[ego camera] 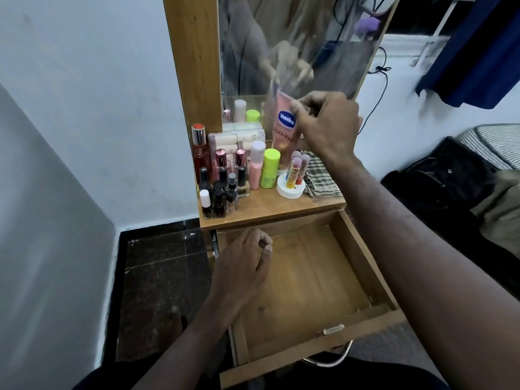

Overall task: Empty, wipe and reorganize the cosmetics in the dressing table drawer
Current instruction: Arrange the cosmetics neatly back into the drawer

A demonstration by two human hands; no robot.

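The right hand (329, 128) is pinching the tube (284, 130) upright, cap down, while the left hand (242, 266) is hanging loosely curled over the drawer (363, 263).

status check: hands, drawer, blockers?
Right hand grips Vaseline tube on tabletop. Left hand loosely curled, holds nothing, over drawer. Drawer open, emptied. No blockers.

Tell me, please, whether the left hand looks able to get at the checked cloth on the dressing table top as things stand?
Probably not directly: the right hand, gripping the Vaseline tube, and its forearm cross over the checked cloth, blocking the left hand.
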